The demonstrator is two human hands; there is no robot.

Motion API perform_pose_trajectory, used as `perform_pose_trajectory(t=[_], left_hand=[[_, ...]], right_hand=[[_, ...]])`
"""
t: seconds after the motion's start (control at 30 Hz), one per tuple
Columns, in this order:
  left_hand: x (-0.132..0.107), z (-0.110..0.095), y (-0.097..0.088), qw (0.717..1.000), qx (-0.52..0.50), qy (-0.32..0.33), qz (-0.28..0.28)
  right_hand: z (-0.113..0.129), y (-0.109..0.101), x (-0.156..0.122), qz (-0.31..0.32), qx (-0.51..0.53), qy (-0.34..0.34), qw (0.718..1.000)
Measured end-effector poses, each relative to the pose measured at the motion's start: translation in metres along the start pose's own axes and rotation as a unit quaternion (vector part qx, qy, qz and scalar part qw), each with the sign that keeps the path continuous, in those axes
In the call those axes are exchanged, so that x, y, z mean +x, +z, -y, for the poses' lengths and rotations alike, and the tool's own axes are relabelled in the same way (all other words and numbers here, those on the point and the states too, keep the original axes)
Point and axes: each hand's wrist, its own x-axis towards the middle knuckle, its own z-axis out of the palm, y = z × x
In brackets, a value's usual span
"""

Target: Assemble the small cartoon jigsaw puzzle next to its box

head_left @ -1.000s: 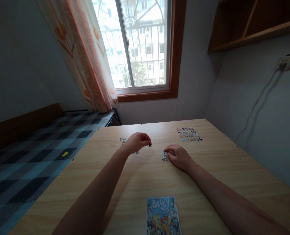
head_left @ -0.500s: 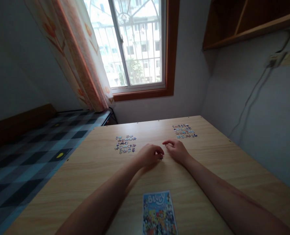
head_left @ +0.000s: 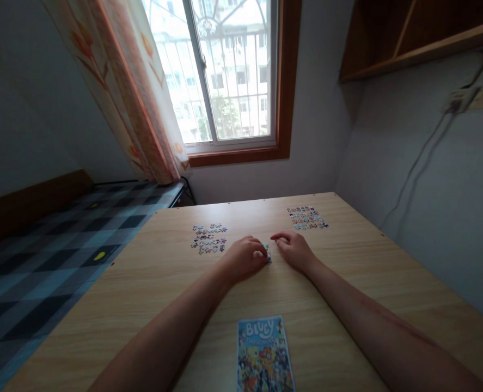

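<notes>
Left hand (head_left: 245,258): fingers curled at puzzle cluster (head_left: 269,253), grip unclear
Right hand (head_left: 295,250): fingers bent, near cluster, can't tell grip

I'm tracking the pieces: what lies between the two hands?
In the head view, a small cluster of puzzle pieces lies there, partly hidden by the left hand; bare table shows between those pieces and the right hand.

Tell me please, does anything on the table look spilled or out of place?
No, nothing stands out. On the table, the left pieces and right pieces lie in rough rows, and the picture lies flat. The left hand partly hides the middle pieces.
</notes>
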Motion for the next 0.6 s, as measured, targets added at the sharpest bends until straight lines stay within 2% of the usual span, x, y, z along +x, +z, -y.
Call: perform_pose_trajectory(t=[0.17, 0.37, 0.6], left_hand=[[-0.004, -0.001, -0.003, 1.000, -0.015, 0.010, 0.021], [-0.002, 0.000, -0.002, 0.999, -0.001, 0.035, 0.034], [-0.001, 0.005, 0.006, 0.998, -0.028, 0.058, 0.011]], right_hand=[[0.001, 0.001, -0.002, 0.039, 0.002, -0.025, 0.999], [0.006, 0.000, -0.001, 0.083, -0.056, -0.091, 0.991], [0.003, 0.002, -0.001, 0.095, -0.111, -0.087, 0.985]])
